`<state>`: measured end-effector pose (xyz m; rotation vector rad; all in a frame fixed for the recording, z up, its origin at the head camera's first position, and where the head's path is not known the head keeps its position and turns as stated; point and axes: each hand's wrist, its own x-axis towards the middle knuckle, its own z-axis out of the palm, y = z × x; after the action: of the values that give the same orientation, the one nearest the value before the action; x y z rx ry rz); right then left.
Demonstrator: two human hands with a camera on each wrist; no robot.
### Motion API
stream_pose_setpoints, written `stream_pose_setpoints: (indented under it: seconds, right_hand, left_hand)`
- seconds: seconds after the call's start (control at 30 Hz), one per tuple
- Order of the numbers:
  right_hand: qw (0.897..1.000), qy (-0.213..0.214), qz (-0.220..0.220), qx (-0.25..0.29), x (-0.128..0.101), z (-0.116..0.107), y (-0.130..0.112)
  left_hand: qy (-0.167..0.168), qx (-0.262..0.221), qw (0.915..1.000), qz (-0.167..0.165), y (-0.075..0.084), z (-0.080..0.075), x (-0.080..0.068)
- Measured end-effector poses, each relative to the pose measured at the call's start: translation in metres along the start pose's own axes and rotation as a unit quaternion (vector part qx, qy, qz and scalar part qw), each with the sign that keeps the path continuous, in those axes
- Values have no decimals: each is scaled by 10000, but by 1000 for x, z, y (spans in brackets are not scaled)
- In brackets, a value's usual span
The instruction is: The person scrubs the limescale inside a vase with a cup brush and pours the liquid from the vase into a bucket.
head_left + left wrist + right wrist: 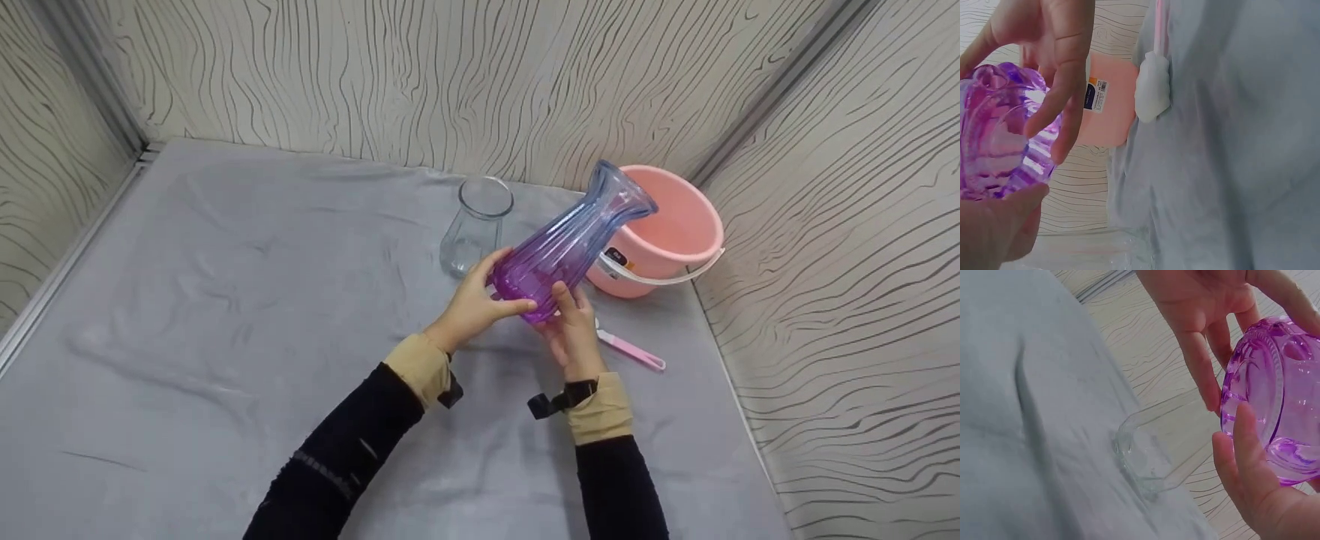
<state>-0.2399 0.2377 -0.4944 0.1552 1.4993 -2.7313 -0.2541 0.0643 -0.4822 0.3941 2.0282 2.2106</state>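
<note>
**Two hands tipping a purple vase toward a pink bucket**

Both hands are cradling the base of the purple vase (570, 240), and that two-sided hold seems to be what is keeping it steady at such a steep lean. The left hand (476, 300) is wrapping the bottom from the left, fingers curled round the far side and thumb lying across the near side; the right hand (574, 330) is propping it from below and the right, fingers bent up against the ribbed glass. In the right wrist view the thick round foot of the vase is facing the camera, pinched between the fingers of both hands.

The vase is being held clear of the grey cloth (225, 300), its flared bluish mouth angling up and away so that it is hanging over the near rim of the pink bucket (675, 232); whether anything is running out cannot be told.

A clear glass jar (476, 225) is standing upright just left of the vase, apart from it. A pink-handled brush (630, 351) is lying on the cloth just right of the right hand, its white head showing in the left wrist view
</note>
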Motion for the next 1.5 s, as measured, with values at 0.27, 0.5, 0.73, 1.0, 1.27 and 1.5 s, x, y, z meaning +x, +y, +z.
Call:
stream_pose_setpoints:
  seconds: [0.27,0.5,0.73,1.0,1.27,1.5]
  right_hand:
    - [9967,-245,288,712,7,7,-6]
    - [9947,-241,331,938,11,9,-12]
    - [9893,-74,539,1355,15,10,-16]
    - [9800,72,644,1882,18,12,-20]
    - [9748,58,754,2100,23,15,-23]
    - [9713,40,708,2270,23,13,-26]
  left_hand:
    - [467,-127,9988,34,6,9,10]
    - [589,-217,9979,144,9,14,16]
    - [916,-395,9949,123,9,23,20]
    - [1183,-133,9926,237,19,32,25]
    - [1303,409,9900,362,27,34,29]
    - [1241,615,9892,470,33,38,32]
